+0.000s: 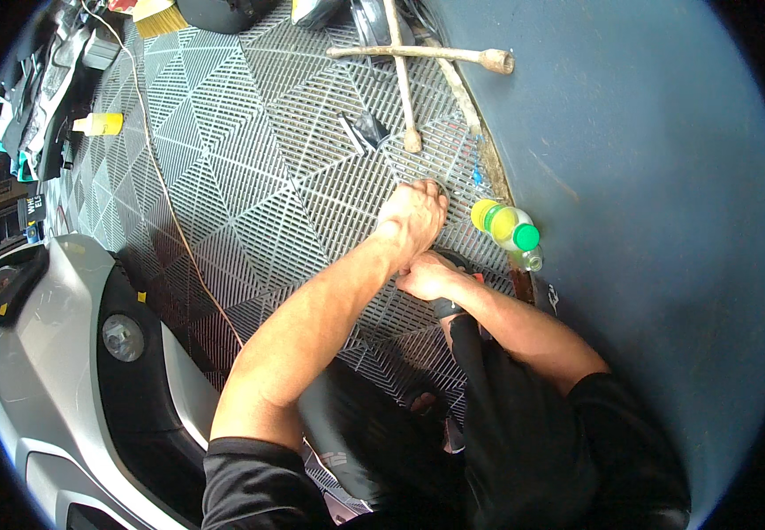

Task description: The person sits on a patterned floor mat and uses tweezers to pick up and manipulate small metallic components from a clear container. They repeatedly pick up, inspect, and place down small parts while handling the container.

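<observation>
My left hand (413,216) is low over the grey grated floor (232,168), its fingers curled down and whatever they hold hidden beneath. Just below it my right hand (427,276) is closed, close to my dark footwear (455,262); its fingertips are mostly out of sight. The two hands touch or nearly touch. To their right, by the wall's foot, is a bottle (512,226) with yellow-green bands and a green cap. Beyond the hands is a worn, light-coloured cross-shaped lug wrench (405,84). Nearer to them lies a small dark, shiny piece (365,131).
A dark blue-grey wall (647,221) closes off the right side. On the left stands a silver car front (73,300). A thin cable (155,155) runs along the floor. Farther off are a yellow bottle (100,124), a yellow-bristled brush (158,18) and a pile of dark items (47,106).
</observation>
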A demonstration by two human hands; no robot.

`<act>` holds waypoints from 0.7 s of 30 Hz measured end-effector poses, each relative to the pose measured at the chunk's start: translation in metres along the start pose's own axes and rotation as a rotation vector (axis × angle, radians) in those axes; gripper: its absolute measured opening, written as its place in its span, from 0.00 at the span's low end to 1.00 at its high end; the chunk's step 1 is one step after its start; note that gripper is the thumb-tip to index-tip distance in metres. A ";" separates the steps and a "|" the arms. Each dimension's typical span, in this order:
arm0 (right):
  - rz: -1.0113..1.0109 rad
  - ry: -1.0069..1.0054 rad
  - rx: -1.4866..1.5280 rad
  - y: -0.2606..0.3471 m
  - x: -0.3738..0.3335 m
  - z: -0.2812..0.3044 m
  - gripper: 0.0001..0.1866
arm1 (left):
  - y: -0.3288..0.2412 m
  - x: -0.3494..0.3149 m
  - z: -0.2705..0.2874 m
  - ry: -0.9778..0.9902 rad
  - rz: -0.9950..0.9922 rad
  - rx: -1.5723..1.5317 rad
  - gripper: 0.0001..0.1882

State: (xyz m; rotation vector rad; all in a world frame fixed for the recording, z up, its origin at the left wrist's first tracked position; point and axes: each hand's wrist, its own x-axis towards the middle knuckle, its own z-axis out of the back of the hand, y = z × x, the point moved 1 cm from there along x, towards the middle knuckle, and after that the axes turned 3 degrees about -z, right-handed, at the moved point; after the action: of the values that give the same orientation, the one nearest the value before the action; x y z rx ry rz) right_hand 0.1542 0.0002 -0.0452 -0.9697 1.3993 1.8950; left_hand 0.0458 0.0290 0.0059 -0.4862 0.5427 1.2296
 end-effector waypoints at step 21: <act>0.046 -0.119 0.033 -0.011 0.019 -0.012 0.16 | -0.002 -0.005 -0.003 -0.024 -0.019 0.073 0.19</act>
State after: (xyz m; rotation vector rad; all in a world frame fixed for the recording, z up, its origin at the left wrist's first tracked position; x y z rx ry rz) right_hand 0.1544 -0.0073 -0.0692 -0.8016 1.3890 1.9238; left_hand 0.0468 0.0232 0.0068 -0.4140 0.5597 1.1921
